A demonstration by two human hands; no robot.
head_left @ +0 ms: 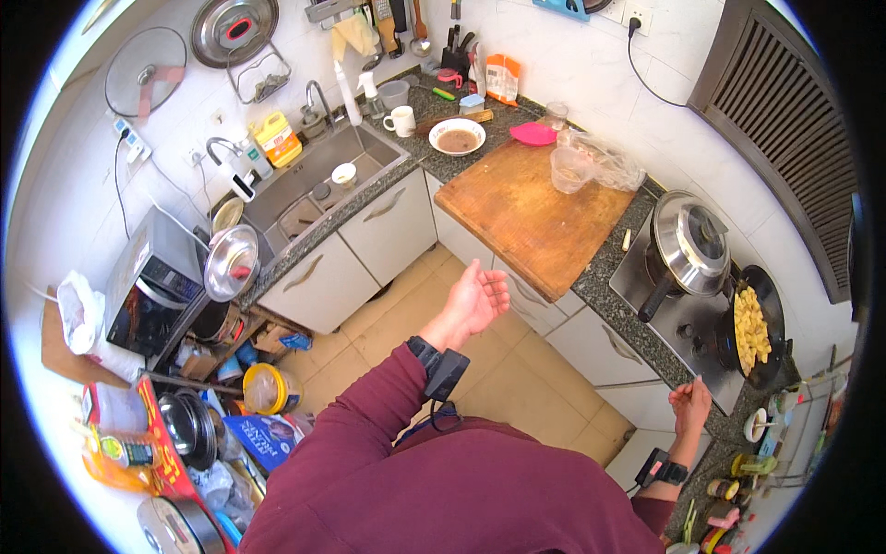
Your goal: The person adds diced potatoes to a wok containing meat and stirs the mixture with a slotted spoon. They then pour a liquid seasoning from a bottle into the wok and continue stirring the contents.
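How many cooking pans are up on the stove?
2. One pan with a silver lid is on the far side of the stove. One open black pan, full of yellow pieces, is nearer the person's right hand. No others show there.

Maroon top (480, 499), long sleeves — and look, black left strap (422, 355), boxy black unit (448, 374), looped dark cable (448, 420) — black right strap (676, 472) too!
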